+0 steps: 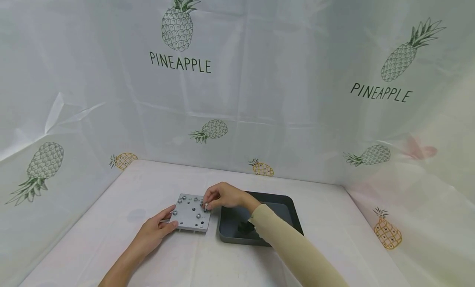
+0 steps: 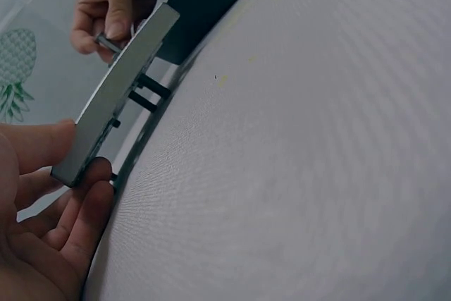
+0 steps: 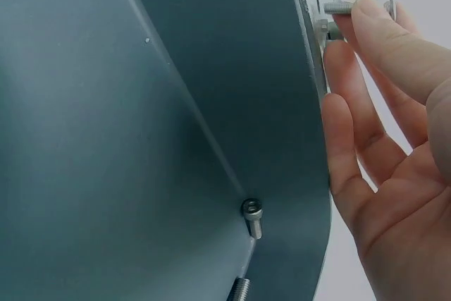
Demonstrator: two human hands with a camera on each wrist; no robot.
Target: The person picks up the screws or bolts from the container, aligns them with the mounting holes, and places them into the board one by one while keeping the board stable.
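Lower middle, head view: my right hand [image 1: 225,195] pinches screw [image 1: 205,206], left hand [image 1: 153,232] grips plate [image 1: 186,215] — loose pinch could drop screw.

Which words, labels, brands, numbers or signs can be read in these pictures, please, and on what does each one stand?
"PINEAPPLE": on the white hanging sheet, under the upright pineapple drawing.
"PINEAPPLE": on the same sheet, under the tilted pineapple drawing at upper right.
Yellow marks on the white surface in the left wrist view: too small to read.
Metal plate, dark tray and the screw in the right hand: no readable text.
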